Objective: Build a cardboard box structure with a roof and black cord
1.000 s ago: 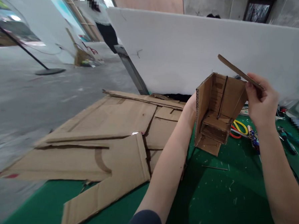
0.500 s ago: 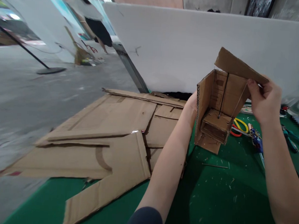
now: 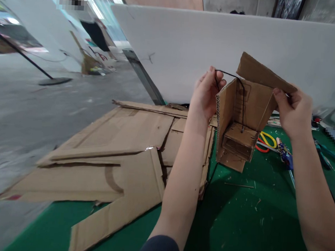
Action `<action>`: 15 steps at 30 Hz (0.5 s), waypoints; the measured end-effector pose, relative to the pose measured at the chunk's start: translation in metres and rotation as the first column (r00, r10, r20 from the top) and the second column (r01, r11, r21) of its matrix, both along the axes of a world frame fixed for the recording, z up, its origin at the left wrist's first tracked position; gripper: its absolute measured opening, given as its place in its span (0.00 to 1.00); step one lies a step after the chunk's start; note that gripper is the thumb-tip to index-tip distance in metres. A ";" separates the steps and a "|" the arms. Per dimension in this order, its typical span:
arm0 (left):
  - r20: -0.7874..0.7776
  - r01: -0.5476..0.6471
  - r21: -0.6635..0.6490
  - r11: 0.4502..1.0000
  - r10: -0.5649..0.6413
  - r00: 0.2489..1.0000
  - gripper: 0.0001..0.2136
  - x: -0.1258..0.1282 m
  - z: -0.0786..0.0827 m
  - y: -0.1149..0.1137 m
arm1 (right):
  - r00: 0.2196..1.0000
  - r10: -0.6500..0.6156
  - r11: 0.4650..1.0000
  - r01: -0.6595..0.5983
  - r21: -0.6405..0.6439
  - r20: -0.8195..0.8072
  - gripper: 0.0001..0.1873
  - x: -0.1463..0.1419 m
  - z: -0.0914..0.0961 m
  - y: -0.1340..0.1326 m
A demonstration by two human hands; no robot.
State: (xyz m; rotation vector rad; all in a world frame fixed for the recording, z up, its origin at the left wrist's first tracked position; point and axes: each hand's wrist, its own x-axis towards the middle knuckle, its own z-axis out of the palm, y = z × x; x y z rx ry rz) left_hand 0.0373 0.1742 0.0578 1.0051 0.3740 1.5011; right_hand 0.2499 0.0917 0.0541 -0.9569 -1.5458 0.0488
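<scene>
A small cardboard box construction (image 3: 254, 102) is held up above the green table, its open side facing me. It has a little shelf-like compartment at the bottom and a loose-angled flap on top. My right hand (image 3: 294, 109) pinches its upper right side by the flap. Off its upper left corner, my left hand (image 3: 208, 91) is closed on a black cord (image 3: 225, 72). From there the cord runs over the box's back wall and down inside to a hole in the compartment's top.
Flat cardboard sheets (image 3: 128, 127) cover the table's left side. Right of the box lie yellow-and-red-handled scissors (image 3: 268, 140), a blue-handled tool (image 3: 287, 158) and teal-handled pliers (image 3: 323, 154). A thin metal rod (image 3: 239, 185) lies in front. A white panel (image 3: 174, 47) stands behind; a person (image 3: 95, 33) is beyond.
My left hand has come up from behind the box to its upper left, drawing the black cord out to the left. My right hand keeps its grip on the box.
</scene>
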 end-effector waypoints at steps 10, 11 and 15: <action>-0.044 -0.039 0.294 0.955 0.054 0.998 0.04 -0.005 0.014 -0.023 | 1.000 0.020 0.999 -0.021 -0.034 -0.010 0.16 0.001 -0.001 0.000; -0.064 -0.036 0.316 0.948 0.059 0.996 0.04 -0.004 0.015 -0.027 | 1.000 0.026 0.999 -0.026 -0.041 -0.012 0.16 0.001 -0.001 0.000; -0.108 0.022 0.375 0.927 0.020 0.994 0.11 -0.004 0.021 -0.039 | 1.000 0.030 0.999 -0.030 -0.035 -0.002 0.16 0.001 -0.001 0.000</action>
